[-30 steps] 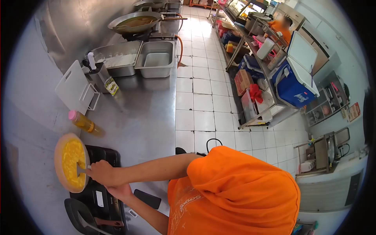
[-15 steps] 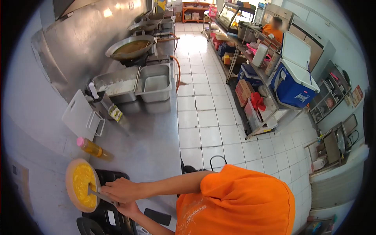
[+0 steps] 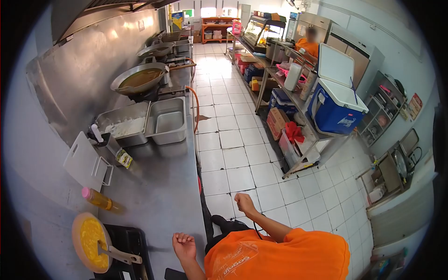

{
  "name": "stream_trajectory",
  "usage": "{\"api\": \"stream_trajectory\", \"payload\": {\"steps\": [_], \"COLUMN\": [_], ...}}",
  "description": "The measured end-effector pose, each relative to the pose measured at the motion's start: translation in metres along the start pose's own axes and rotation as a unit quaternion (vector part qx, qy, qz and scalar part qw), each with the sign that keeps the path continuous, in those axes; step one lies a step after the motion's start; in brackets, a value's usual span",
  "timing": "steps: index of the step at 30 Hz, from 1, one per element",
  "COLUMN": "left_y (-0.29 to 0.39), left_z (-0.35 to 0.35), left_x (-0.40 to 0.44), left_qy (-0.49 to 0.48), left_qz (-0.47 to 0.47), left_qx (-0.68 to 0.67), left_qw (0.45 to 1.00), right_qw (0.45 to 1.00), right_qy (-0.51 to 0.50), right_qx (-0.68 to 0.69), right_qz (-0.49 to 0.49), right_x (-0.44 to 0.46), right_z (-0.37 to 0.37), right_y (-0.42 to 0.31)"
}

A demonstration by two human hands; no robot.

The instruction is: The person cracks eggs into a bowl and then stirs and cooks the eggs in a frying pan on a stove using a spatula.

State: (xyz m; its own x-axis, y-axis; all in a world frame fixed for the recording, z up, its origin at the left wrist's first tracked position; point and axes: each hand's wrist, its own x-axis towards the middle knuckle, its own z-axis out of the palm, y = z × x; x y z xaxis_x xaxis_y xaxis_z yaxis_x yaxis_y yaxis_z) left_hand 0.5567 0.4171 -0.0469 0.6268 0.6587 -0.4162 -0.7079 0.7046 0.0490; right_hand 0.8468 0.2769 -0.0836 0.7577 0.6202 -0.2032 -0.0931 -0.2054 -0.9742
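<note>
A pale frying pan (image 3: 106, 235) with yellow egg (image 3: 91, 235) in it sits on a black portable stove (image 3: 135, 238) at the lower left. A grey spatula (image 3: 101, 247) rests in the egg, its handle lying along the pan's. My left hand (image 3: 185, 246) is at the counter's front edge, right of the stove, with fingers loosely curled, apart, and nothing in them. Farther right, over the floor, my right hand (image 3: 244, 204) is closed in a fist; no object shows in it. Neither hand touches the pan or spatula.
An oil bottle with a pink cap (image 3: 100, 199) and a white cutting board (image 3: 84, 161) stand by the wall. Steel trays (image 3: 168, 120) and a wok (image 3: 140, 79) line the counter. Across the tiled aisle, a blue cooler (image 3: 336, 109) sits on a shelf; a person (image 3: 308, 44) is behind.
Both hands have left the spatula and pan and moved right. The spatula now rests in the pan. My view has tilted up and turned a little right.
</note>
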Motion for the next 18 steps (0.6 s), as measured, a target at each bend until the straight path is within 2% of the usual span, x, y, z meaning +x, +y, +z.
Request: {"api": "stream_trajectory", "payload": {"steps": [2, 5, 8, 10, 12, 14, 15, 16, 17, 18], "left_y": [-0.010, -0.030, -0.048, -0.068, -0.091, -0.115, -0.124, -0.135, -0.145, -0.144], "left_z": [0.012, 0.037, 0.065, 0.080, 0.081, 0.074, 0.088, 0.108, 0.126, 0.116], "left_x": [0.011, 0.023, 0.032, 0.031, 0.033, 0.039, 0.028, 0.010, -0.001, 0.002], "left_qy": [0.000, -0.027, -0.029, 0.004, -0.033, -0.137, -0.199, -0.242, -0.198, -0.214], "left_qz": [-0.028, -0.057, -0.068, -0.066, -0.045, 0.044, 0.129, 0.176, 0.167, 0.200], "left_qx": [0.029, 0.073, 0.126, 0.248, 0.376, 0.620, 0.762, 0.814, 0.842, 0.857], "left_qw": [0.999, 0.995, 0.989, 0.966, 0.925, 0.771, 0.602, 0.499, 0.474, 0.425], "right_qw": [0.991, 0.981, 0.989, 0.997, 0.993, 0.978, 0.966, 0.947, 0.952, 0.945], "right_qy": [0.035, 0.067, 0.049, 0.000, -0.041, -0.084, -0.098, -0.129, -0.129, -0.107], "right_qx": [0.120, 0.181, 0.142, 0.079, 0.112, 0.191, 0.237, 0.291, 0.275, 0.303], "right_qz": [0.049, 0.028, 0.004, 0.022, 0.000, -0.023, -0.021, 0.051, 0.037, 0.059], "right_x": [-0.016, -0.025, -0.024, -0.027, -0.031, -0.036, -0.039, -0.048, -0.043, -0.039], "right_z": [-0.018, -0.021, -0.017, -0.015, -0.003, 0.020, 0.030, 0.036, 0.044, 0.048], "right_y": [-0.003, -0.016, -0.028, -0.046, -0.065, -0.085, -0.102, -0.134, -0.140, -0.145]}}
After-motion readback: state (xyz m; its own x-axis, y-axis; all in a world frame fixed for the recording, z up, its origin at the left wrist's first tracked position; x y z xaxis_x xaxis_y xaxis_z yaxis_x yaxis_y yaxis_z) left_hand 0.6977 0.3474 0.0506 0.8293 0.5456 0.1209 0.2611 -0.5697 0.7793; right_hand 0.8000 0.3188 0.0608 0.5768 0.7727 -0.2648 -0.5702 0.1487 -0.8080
